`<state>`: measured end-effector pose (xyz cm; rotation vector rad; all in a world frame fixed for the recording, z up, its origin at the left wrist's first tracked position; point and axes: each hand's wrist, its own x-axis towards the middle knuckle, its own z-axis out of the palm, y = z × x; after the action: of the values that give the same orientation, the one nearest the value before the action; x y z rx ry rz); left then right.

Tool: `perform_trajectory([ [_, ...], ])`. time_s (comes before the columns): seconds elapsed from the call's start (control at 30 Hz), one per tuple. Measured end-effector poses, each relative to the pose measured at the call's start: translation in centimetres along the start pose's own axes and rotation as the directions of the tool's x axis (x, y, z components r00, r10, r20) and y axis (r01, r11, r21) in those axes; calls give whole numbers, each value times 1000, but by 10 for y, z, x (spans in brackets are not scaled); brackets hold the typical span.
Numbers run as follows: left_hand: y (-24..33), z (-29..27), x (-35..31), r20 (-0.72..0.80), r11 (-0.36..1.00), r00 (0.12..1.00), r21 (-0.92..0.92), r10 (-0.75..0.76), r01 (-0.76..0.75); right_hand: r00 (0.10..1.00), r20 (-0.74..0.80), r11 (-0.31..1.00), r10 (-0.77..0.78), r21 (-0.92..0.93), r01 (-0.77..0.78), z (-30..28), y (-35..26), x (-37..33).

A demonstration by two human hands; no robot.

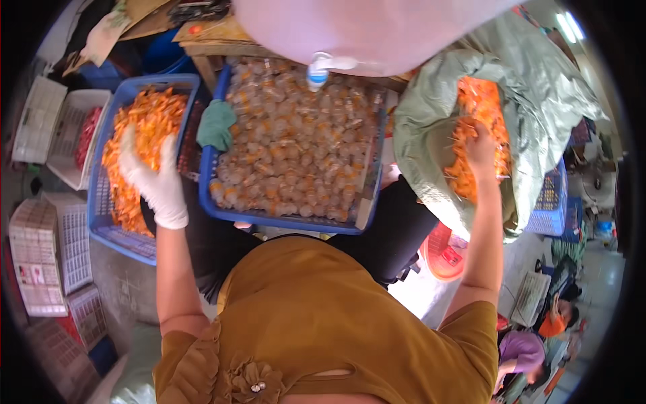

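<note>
The white-gloved left hand [156, 183] is spread wide over small orange pieces [149, 111] in a rectangular blue plastic basket [120, 242]. The bare right hand [479, 145], its grip unclear, curls at similar orange clusters [481, 99] inside a pale-green sack [422, 108]. Between sits a blue plastic tub [269, 219] of translucent rounded pieces [289, 151].

Over on my left I see pale slatted crates [40, 252] stacked up, with another pale crate [62, 135] holding something red [87, 135]. A blue tub [165, 54] sits beyond. To my right there's a round red basket [436, 252] on the floor, and farther off, a person in purple [521, 351] near someone in orange [553, 324]
</note>
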<state>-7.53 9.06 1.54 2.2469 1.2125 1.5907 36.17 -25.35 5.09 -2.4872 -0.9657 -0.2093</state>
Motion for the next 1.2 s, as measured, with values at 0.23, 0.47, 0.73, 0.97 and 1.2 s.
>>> perform_trajectory([
  [0.23, 21, 110, -58, 662, 959, 701, -258, 266, -121, 974, 225, 988, 42, -155, -7, 28, 40, 31],
  [0.47, 28, 202, -90, 836, 878, 515, 90, 190, -469, 939, 298, 960, 169, 167, -226, 35, 49, 28],
  [0.73, 51, 135, -121, 972, 932, 234, -82, -2, 352, 840, 462, 918, 283, 123, -377, 24, 28, 24],
  [0.97, 26, 111, -98, 911, 491, 388, -278, -138, 826, 962, 271, 998, -47, 47, 36, 24, 33, 11],
  [1.2, 66, 104, -53, 824, 487, 566, -485, -22, 726, 992, -36, 667, -119, 738, 107, -14, -91, 15],
])
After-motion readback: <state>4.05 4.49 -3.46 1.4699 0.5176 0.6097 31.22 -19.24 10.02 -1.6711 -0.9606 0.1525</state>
